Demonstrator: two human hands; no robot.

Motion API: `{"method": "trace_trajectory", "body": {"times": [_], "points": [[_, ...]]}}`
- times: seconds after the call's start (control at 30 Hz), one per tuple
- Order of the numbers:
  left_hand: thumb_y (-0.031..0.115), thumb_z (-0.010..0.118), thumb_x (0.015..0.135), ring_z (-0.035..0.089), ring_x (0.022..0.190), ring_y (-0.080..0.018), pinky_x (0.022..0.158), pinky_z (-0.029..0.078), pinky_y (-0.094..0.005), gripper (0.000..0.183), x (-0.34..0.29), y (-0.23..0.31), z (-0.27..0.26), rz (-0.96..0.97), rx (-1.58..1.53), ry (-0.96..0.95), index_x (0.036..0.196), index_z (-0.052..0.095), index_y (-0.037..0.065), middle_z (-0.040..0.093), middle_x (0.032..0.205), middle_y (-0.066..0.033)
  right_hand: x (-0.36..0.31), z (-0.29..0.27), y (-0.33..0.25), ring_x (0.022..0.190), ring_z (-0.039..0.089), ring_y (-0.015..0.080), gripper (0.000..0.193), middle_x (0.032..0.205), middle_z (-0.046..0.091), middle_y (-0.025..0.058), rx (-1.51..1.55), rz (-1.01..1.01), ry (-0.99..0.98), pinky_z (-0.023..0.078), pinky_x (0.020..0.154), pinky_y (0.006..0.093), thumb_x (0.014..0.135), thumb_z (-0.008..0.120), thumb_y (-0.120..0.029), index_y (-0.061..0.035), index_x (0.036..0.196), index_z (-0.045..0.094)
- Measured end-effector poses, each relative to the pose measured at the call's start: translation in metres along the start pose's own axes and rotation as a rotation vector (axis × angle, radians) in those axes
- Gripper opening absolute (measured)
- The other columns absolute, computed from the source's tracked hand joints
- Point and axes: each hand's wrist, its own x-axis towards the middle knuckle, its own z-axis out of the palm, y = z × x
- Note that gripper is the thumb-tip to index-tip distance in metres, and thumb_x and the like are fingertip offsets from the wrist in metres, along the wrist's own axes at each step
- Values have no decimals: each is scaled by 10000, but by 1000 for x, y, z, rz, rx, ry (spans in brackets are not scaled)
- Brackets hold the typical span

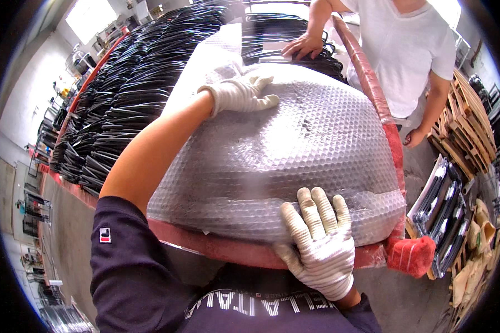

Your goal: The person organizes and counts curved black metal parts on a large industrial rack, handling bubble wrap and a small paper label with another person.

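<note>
Nearest the camera, the right hand (pixel 318 244) lies with fingers spread flat on the near edge of the bubble-wrapped bundle (pixel 294 155), which rests on the red cart rail (pixel 233 251). The left hand (pixel 240 94), fingers loosely together, presses its far top; the bundle stretches between both palms, away from the person.

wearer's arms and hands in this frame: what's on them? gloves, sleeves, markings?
Both hands wear white knit work gloves with ribbed fingers: left hand, right hand. The left arm is bare from the glove cuff up to a short dark navy sleeve, which bears a small red, white and blue square patch. The right forearm is mostly hidden.
</note>
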Motion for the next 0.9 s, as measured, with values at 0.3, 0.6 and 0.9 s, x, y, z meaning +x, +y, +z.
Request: {"method": "trace_trajectory", "body": {"times": [0.3,0.6,0.9], "points": [[605,470,904,311,1380,-378,1147,271,-416,823,-18,28,-32,-47,-100,-36,1439,323,-3,314,1476,-251,-2,5,-1,1251,467,419,572,1320,521,234,-55,-34,-4,275,1065,601,828,601,-402,-73,1288,510],[702,461,840,291,1399,-366,1148,255,-432,893,-5,22,-19,-37,-174,-5,1456,352,64,313,1499,-231,-6,8,1,1294,443,393,578,1365,509,192,-129,-21,18,233,1124,546,875,556,-437,-51,1304,525],[547,372,944,395,1316,-321,1101,305,-431,659,-92,37,-66,-96,-34,107,1413,397,85,424,1416,-176,-6,12,-1,1278,450,417,579,1349,516,219,-109,-26,27,245,1113,560,899,505,-461,-35,1291,528]]}}
